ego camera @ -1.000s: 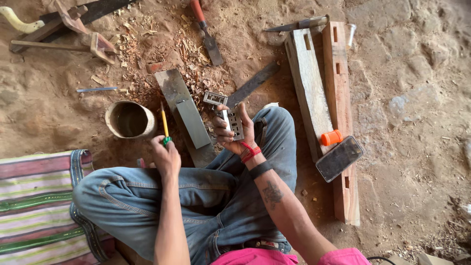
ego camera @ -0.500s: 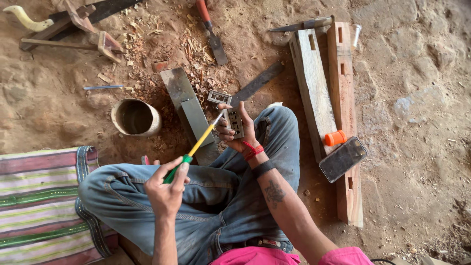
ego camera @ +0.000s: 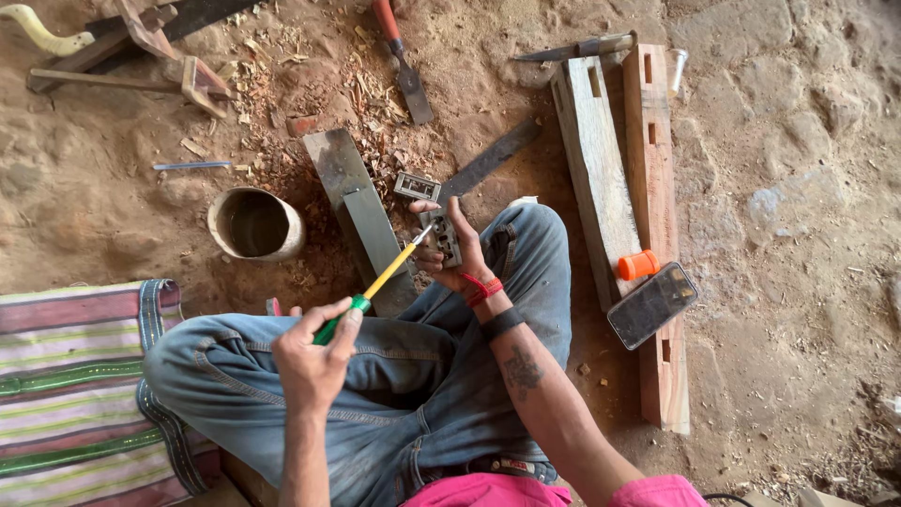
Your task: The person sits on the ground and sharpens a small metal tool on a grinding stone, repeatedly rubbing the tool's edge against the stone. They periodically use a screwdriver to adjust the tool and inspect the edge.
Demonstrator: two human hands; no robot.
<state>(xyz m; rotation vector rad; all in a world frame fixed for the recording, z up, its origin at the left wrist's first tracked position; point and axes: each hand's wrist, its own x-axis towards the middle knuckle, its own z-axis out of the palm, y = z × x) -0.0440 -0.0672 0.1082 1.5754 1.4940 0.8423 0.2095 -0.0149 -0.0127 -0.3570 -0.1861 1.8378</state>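
here the right hand [ego camera: 457, 252] is wrapped around a small grey metal block [ego camera: 443, 237] with square holes, held over the right knee just above the dirt floor [ego camera: 798, 216], fingers clamped on its edges. the left hand [ego camera: 314, 361] has its fingers closed on the green grip of a yellow-shafted screwdriver [ego camera: 380, 282], whose tip rests on the block's face. the block looks stiff and dense for its size, probably with hard corners and a smooth face that could slip; gripping it by its long sides, as now, seems the sound hold. the screwdriver looks light and rigid, best taken at the green grip.

against the picture a second ago, the left hand has drawn back toward the body and turned the tool from upright to slanting at the block; half a second ago the pose was already nearly this. the block has stayed in the right hand, and the clay pot [ego camera: 253, 223], the wooden beams [ego camera: 601, 169] and the dark phone [ego camera: 651, 304] lie as they did.
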